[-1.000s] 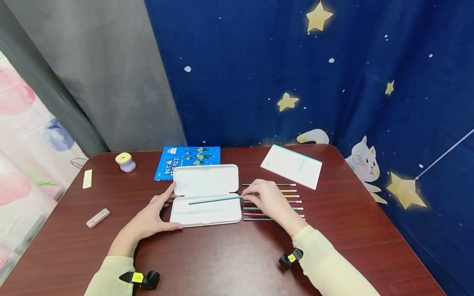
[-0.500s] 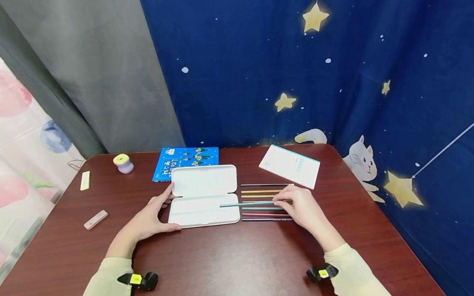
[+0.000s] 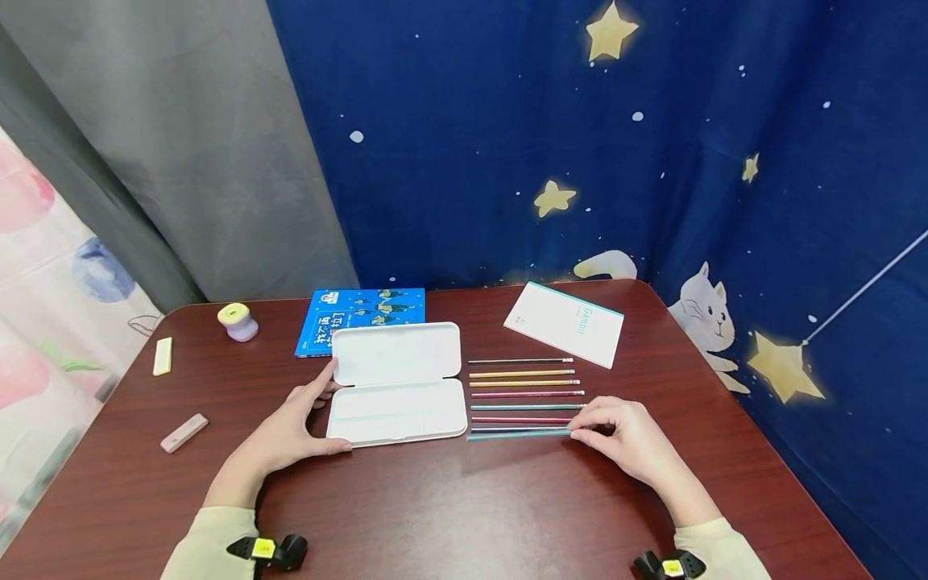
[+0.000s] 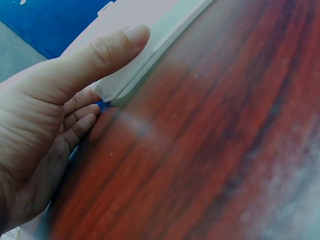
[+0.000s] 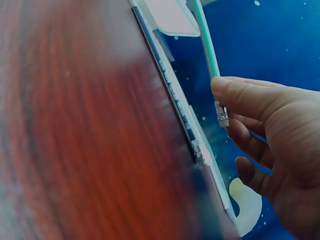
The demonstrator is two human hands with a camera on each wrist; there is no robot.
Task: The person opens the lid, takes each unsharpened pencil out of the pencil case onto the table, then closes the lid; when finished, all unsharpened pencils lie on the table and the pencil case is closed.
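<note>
A white pencil case lies with its lid raised back, no pencils inside. My left hand holds its left side, thumb at the front corner and fingers by the lid. To its right, several pencils with eraser ends lie in a row, among them a yellow pencil and a dark red pencil. Thumb and fingers of my right hand pinch a green pencil near its eraser end, at the front of that row. Whether this pencil touches the table cannot be told.
Behind the case lies a blue book, partly covered by the lid. A white notebook is at the back right. On the left are a yellow-and-lilac spool-shaped object, a cream block and a pinkish bar.
My right hand has carried the green pencil from above the case, rightward and then toward the front of the row. My left hand stays at the case.
</note>
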